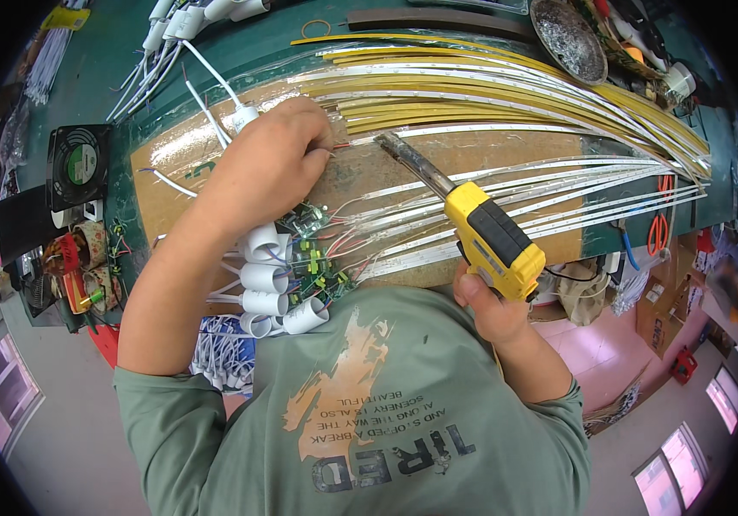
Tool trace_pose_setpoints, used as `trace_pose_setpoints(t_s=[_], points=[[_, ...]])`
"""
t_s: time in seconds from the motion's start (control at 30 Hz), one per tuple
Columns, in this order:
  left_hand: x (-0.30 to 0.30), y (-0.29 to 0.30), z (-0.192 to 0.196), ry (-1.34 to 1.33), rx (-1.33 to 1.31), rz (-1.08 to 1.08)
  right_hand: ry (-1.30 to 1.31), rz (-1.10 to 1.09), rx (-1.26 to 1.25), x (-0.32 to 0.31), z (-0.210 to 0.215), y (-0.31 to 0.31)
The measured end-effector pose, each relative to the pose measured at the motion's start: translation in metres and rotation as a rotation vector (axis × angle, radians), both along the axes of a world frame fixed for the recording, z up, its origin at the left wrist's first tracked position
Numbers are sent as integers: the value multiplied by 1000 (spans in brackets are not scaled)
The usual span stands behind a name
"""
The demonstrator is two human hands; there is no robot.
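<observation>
Evidently the left hand (278,159) is bent with its fingers curled in beside a short red wire (340,145), though whether they pinch it I cannot tell, since the back of the hand hides the grip. The right hand (489,314) is closed round the handle of a yellow-and-black soldering gun (499,236), whose dark tip points toward that wire, near the end of a white LED strip (472,130) on the cardboard sheet (352,179). If the tip is hot (nothing visible settles that), a small slip could burn the left fingers or scorch the strip, and a tug on the wire could spoil a joint. The gun's barrel also reaches over the fan of wired strips (506,199), so dipping it might mark them. Below the left wrist, green circuit boards (307,220) and white cylinders (264,278) crowd close to the shirt, where a sleeve or forearm could snag their leads. Beyond, a bundle of yellow and white strips (472,86) and a metal dish (568,40) hem in the far side; a black fan (78,167) stands at left.
</observation>
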State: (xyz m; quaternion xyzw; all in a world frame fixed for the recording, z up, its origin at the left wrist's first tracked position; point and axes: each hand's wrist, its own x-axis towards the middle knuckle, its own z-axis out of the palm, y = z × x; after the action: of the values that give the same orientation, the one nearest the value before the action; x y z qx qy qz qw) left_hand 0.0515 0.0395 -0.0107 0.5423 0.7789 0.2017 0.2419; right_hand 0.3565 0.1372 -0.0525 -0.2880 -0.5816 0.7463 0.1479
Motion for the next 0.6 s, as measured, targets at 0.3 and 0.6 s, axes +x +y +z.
trace_pose_setpoints(t_s=[0.3,0.6], points=[[2,1,3,21,-24,-3,-5,-2,-23,3,-3,-1],[1,7,-2,213,153,-190,15,8,-11,1,-1,0]])
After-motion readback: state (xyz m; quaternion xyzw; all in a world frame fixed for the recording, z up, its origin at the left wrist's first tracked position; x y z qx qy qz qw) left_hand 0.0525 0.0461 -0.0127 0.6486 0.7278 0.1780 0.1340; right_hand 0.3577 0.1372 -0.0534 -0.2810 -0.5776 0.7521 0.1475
